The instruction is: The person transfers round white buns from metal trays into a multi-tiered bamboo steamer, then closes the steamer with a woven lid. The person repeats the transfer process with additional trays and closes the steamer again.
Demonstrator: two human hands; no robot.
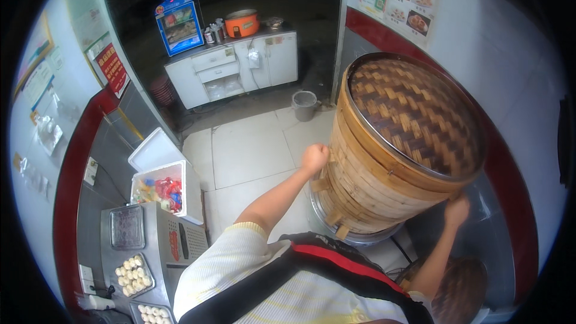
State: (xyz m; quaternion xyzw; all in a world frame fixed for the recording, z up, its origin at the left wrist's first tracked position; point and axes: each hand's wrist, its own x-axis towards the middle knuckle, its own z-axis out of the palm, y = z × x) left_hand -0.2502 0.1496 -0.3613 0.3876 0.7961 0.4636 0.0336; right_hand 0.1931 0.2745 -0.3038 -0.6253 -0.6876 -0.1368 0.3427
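A tall stack of round bamboo steamer baskets [364,180] stands before me, topped by a woven bamboo lid [411,117] with a metal rim. Below it is a round metal base [317,207]. My left hand [315,158] is closed at the stack's left side, by a small wooden handle. At the right side, my right hand [457,210] grips beneath an upper basket's edge; its fingertips are partly hidden. The stack leans in the wide-angle view. Another woven lid [463,288] lies low at the right, partly behind my right arm.
Left are a steel counter [155,234], an empty metal tray [127,227], trays of dough buns [133,275] and a foam box [191,198] of coloured packets. Ahead stand a grey bin [304,107] and a white cabinet [274,60]. A wall [508,54] runs close behind the stack.
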